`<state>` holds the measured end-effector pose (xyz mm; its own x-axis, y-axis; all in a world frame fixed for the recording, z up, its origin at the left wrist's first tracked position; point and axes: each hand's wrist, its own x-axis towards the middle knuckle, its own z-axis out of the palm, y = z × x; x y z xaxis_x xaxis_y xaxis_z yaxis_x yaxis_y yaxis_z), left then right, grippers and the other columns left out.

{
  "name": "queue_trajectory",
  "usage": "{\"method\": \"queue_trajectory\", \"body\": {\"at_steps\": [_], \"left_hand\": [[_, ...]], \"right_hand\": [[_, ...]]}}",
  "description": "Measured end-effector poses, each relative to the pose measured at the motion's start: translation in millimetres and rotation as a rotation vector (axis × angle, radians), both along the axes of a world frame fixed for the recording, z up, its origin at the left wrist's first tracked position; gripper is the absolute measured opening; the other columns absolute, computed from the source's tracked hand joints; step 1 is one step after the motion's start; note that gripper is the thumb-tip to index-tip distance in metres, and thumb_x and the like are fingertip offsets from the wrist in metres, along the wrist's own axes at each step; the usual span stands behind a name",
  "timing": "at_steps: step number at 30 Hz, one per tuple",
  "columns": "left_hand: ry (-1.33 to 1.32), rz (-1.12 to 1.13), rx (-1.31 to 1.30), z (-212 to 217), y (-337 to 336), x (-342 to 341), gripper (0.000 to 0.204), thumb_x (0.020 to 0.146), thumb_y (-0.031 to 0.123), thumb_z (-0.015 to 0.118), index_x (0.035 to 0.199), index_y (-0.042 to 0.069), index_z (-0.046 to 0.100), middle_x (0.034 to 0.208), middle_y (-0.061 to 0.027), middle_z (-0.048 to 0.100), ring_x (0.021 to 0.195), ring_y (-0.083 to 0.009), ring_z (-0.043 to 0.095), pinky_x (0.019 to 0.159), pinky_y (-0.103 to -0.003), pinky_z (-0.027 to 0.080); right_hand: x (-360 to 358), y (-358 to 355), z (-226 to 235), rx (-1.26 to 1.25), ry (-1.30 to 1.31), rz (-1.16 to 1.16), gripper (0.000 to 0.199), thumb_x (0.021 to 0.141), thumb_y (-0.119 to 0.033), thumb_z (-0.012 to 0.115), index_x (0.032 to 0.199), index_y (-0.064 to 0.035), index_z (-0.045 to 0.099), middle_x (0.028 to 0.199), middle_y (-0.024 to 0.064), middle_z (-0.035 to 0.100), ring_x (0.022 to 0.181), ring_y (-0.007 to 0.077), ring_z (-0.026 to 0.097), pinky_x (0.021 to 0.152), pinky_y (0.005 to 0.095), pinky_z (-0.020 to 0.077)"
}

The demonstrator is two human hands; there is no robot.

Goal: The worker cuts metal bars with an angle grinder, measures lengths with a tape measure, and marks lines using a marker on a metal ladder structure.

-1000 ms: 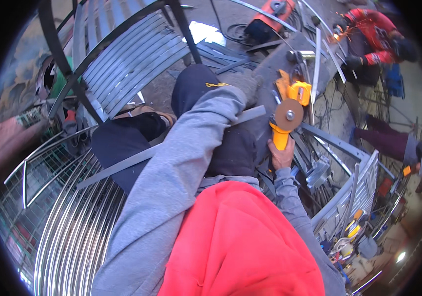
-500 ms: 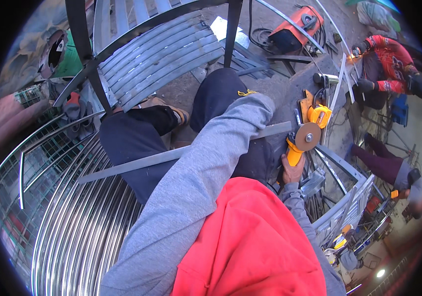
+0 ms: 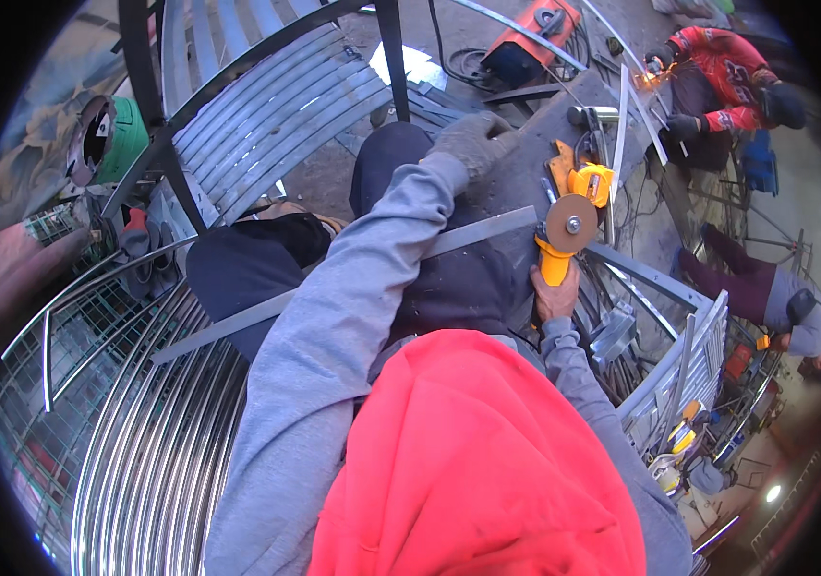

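My right hand (image 3: 556, 290), bare, is wrapped round the yellow body of an angle grinder (image 3: 555, 265). Its brown disc (image 3: 571, 224) faces up, with a nut at the centre. My left hand (image 3: 473, 146), in a grey glove, is above my knee at the edge of a dark work surface (image 3: 535, 158). Its fingers look curled; whatever may be inside them is hidden. A flat grey metal bar (image 3: 478, 232) lies slantwise across my thighs, passing beneath my left forearm. Its right end is close to the grinder's disc.
Another yellow power tool (image 3: 588, 182) lies beyond the disc. Bundled shiny tubes (image 3: 156, 432) stand at lower left. A dark-framed slatted metal piece (image 3: 276, 125) is ahead. At far right, a person in red (image 3: 732, 82) throws sparks; another person (image 3: 766, 298) bends nearby. An orange machine (image 3: 526, 43) sits behind.
My left hand has come into sight from behind its sleeve, above the knee. The whole view has shifted slightly. My right hand still holds the grinder near the bar's end.
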<state>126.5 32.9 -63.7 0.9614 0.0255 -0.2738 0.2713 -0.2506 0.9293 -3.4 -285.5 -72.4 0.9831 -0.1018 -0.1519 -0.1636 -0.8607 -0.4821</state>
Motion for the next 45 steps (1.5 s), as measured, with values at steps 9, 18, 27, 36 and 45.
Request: {"method": "queue_trajectory", "body": {"at_steps": [9,18,27,36,45], "left_hand": [[-0.146,0.312,0.03,84.5,101.2,-138.6,0.038,0.102,0.03,0.066,0.125,0.0,0.069,0.107,-0.0117,0.072,0.101,-0.0178,0.067,0.09,-0.029,0.051],[-0.111,0.207,0.32,112.3,138.3,-279.1,0.044,0.084,0.024,0.081,0.121,0.005,0.068,0.117,-0.0142,0.07,0.11,-0.0305,0.067,0.095,-0.04,0.053],[0.101,0.074,0.603,85.7,109.3,-296.4,0.049,0.083,0.041,0.078,0.119,0.009,0.07,0.106,-0.0138,0.072,0.101,-0.0345,0.069,0.09,-0.048,0.051],[-0.045,0.184,0.487,103.2,130.3,-291.6,0.035,0.098,0.032,0.067,0.121,0.006,0.072,0.114,-0.0167,0.073,0.106,-0.0364,0.068,0.093,-0.044,0.054],[0.083,0.486,-0.077,156.2,157.4,-268.0,0.033,0.107,0.033,0.058,0.114,0.004,0.072,0.083,-0.001,0.068,0.072,-0.0082,0.061,0.066,-0.024,0.048]], "right_hand": [[7.7,-9.2,2.2,-0.068,0.006,-0.033,0.062,0.078,-0.039,0.083,0.122,-0.0023,0.06,0.117,0.0215,0.061,0.111,0.0416,0.06,0.097,0.048,0.0479],[35.4,-33.3,-20.7,0.104,0.021,0.138,0.07,0.073,-0.047,0.086,0.124,-0.0042,0.064,0.117,0.0193,0.063,0.109,0.0399,0.061,0.095,0.0475,0.0488],[24.9,-30.3,-20.7,-0.063,0.153,0.119,0.085,0.072,-0.046,0.087,0.138,-0.0042,0.054,0.125,0.0239,0.056,0.121,0.0435,0.054,0.106,0.0511,0.0438],[12.9,-33.1,-24.5,-0.063,0.042,0.072,0.086,0.074,-0.045,0.086,0.141,-0.004,0.051,0.126,0.0251,0.054,0.12,0.0443,0.054,0.105,0.0512,0.0444],[13.5,-20.3,-13.7,-0.059,0.034,0.037,0.073,0.076,-0.038,0.084,0.135,-0.0051,0.055,0.125,0.0223,0.055,0.118,0.0438,0.056,0.102,0.0517,0.0464]]}}
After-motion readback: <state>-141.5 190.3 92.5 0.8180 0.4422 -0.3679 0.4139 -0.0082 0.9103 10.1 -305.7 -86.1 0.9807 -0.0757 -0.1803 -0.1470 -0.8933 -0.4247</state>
